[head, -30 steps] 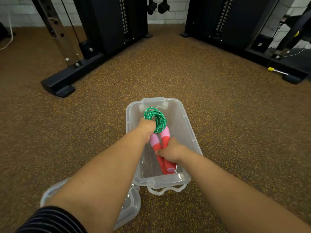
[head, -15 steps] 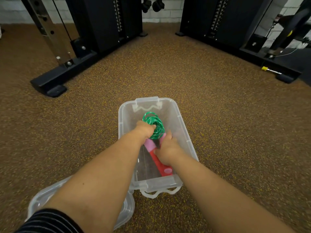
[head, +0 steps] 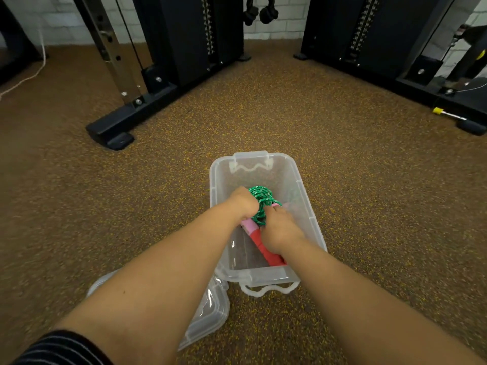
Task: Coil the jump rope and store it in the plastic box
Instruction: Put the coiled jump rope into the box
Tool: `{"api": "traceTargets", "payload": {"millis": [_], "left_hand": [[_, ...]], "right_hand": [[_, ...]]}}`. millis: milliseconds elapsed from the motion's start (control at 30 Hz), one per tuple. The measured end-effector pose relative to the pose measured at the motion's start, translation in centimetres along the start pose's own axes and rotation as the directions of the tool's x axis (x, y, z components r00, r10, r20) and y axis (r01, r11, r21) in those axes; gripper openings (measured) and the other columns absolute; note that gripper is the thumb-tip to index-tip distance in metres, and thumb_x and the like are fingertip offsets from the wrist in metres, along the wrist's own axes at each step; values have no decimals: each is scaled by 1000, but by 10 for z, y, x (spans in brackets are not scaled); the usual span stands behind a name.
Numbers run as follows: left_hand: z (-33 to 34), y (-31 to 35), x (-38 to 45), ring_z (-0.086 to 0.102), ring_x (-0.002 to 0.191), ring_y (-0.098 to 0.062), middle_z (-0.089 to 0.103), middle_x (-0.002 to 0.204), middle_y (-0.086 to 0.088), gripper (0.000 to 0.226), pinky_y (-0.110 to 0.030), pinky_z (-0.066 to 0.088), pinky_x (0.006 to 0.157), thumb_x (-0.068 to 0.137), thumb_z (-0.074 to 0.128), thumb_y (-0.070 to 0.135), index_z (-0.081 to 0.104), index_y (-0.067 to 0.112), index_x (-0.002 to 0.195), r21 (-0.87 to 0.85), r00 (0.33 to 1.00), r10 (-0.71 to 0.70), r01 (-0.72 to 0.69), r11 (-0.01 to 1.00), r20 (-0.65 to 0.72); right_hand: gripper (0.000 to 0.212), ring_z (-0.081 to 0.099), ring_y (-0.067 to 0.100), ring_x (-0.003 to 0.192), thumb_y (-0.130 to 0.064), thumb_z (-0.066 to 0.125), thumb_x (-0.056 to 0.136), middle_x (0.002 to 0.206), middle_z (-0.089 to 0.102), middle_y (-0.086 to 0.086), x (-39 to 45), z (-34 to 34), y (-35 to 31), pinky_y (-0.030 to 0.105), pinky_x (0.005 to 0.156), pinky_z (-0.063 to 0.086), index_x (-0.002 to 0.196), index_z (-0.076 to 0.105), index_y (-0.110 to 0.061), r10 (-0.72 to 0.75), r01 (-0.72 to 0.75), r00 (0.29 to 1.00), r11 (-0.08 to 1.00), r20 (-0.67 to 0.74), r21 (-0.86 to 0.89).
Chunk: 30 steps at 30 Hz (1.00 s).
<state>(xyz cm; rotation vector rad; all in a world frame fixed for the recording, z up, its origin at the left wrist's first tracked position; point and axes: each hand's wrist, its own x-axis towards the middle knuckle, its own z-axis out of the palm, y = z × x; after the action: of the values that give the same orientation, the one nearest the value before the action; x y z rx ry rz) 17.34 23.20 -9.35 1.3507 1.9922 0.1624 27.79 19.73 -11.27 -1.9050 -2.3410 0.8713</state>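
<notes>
A clear plastic box point(head: 308, 214) stands open on the brown speckled floor in front of me. Inside it lies the jump rope: a green coil point(head: 262, 198) and red-and-pink handles point(head: 259, 241) that slant toward the box's near right corner. My left hand point(head: 241, 202) is down in the box, closed around the left side of the coil. My right hand point(head: 280, 230) presses on top of the handles just behind the coil, and hides the second handle.
The box's clear lid point(head: 210, 314) lies on the floor at its near left corner, partly under my left forearm. Black gym machine frames point(head: 123, 119) point(head: 421, 83) stand at the back left and back right. A yellow-tipped pin point(head: 445, 113) lies at the right.
Both hands have sunk deeper into the box with the rope. The coil has gone down toward the bottom and the handles now lie flatter, slanting to the near right corner.
</notes>
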Motion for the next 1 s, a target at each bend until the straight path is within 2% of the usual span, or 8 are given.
{"api": "traceTargets", "payload": {"millis": [67, 133, 300, 467, 600, 800, 900, 1000], "left_hand": [[-3, -4, -9, 52, 121, -33, 53, 132, -20, 47, -35, 48, 89, 91, 43, -2, 38, 2, 138, -136, 997, 33, -42, 990, -65], [-9, -11, -21, 45, 131, -30, 43, 146, -16, 55, -32, 40, 103, 92, 44, 1, 32, 8, 145, -160, 986, 122, -140, 977, -116], [-41, -37, -63, 50, 124, -28, 51, 138, -13, 40, -28, 37, 101, 95, 43, 5, 49, 11, 134, -138, 896, 327, -381, 914, -301], [-78, -85, -98, 44, 130, -26, 45, 143, -14, 42, -30, 34, 107, 95, 44, 9, 45, 9, 137, -57, 890, 260, -302, 952, -375], [-86, -130, -122, 42, 132, -26, 42, 146, -14, 44, -32, 33, 108, 96, 47, 11, 42, 9, 139, -43, 913, 186, -216, 976, -365], [-69, -194, -145, 43, 131, -26, 42, 145, -14, 47, -28, 34, 105, 92, 49, 7, 43, 11, 139, -89, 946, 84, -118, 989, -314], [-49, -223, -157, 52, 121, -26, 37, 148, -8, 49, -23, 43, 88, 95, 49, 14, 37, 17, 143, -149, 965, 10, -51, 987, -263], [-30, -253, -171, 45, 129, -28, 35, 150, -10, 57, -30, 40, 102, 94, 50, 16, 29, 16, 147, -71, 985, -33, 21, 997, -170]], "right_hand": [[51, 37, 34, 131, -30, 45, 93, 139, 43, 18, -7, -8, -7, 45, 109, 30, 138, 38, -8, -33, 33, 999, 999, -11, -2], [47, 42, 34, 127, -23, 49, 90, 136, 48, 18, -13, -13, -15, 43, 104, 36, 134, 43, -8, -73, 74, 996, 997, -55, 25], [42, 47, 34, 123, -11, 51, 85, 130, 53, 17, -32, -20, -45, 44, 101, 39, 127, 50, -10, -141, 153, 978, 986, -153, 63], [47, 42, 33, 128, -18, 51, 91, 135, 49, 17, -54, -21, -86, 36, 106, 30, 136, 44, -9, -312, 340, 912, 938, -267, 64], [45, 43, 31, 127, -17, 53, 90, 133, 52, 14, -79, -9, -115, 37, 109, 30, 134, 48, -8, -478, 514, 811, 858, -336, 20], [44, 39, 22, 130, -19, 52, 90, 135, 50, 8, -123, 40, -124, 31, 112, 25, 134, 47, -14, -708, 705, 675, 702, -207, -103], [47, 34, 20, 135, -27, 50, 92, 142, 41, 3, -141, 77, -111, 37, 115, 28, 137, 41, -19, -671, 666, 738, 741, -69, -84], [56, 24, 23, 141, -34, 49, 92, 150, 29, 5, -150, 102, -92, 35, 118, 19, 144, 31, -19, -450, 451, 892, 892, 51, -14]]}}
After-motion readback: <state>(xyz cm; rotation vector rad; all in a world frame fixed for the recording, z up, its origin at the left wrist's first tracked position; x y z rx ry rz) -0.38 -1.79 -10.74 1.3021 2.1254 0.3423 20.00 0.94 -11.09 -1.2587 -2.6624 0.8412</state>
